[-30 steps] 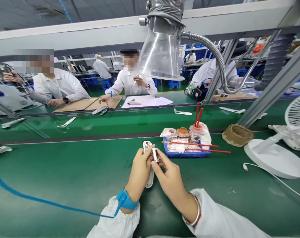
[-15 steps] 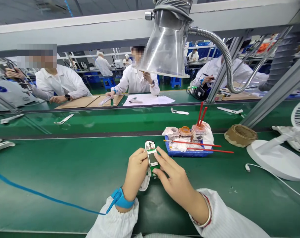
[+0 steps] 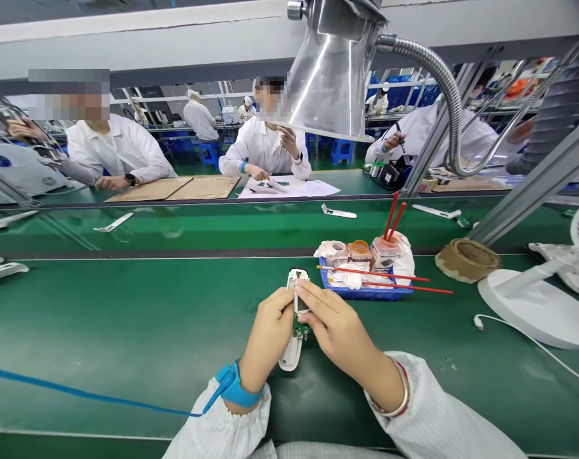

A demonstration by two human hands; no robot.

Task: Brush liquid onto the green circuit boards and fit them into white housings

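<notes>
My left hand is wrapped round a long white plastic housing, held upright over the green bench mat. My right hand pinches a small green circuit board with a screen and presses it against the housing's upper half. The housing's top end sticks out above my fingers. A blue wrist strap with a blue cord sits on my left wrist.
A blue tray with small pots, cloths and red sticks lies just right of my hands. A tape roll and a white fan base stand further right. A fume hood hangs overhead. Several people in white coats work across the belt.
The circuit board has turned from screen-up to edge-on against the housing. My hands stayed in place and the view tilted down slightly. The person opposite moved a hand onto the white paper.
</notes>
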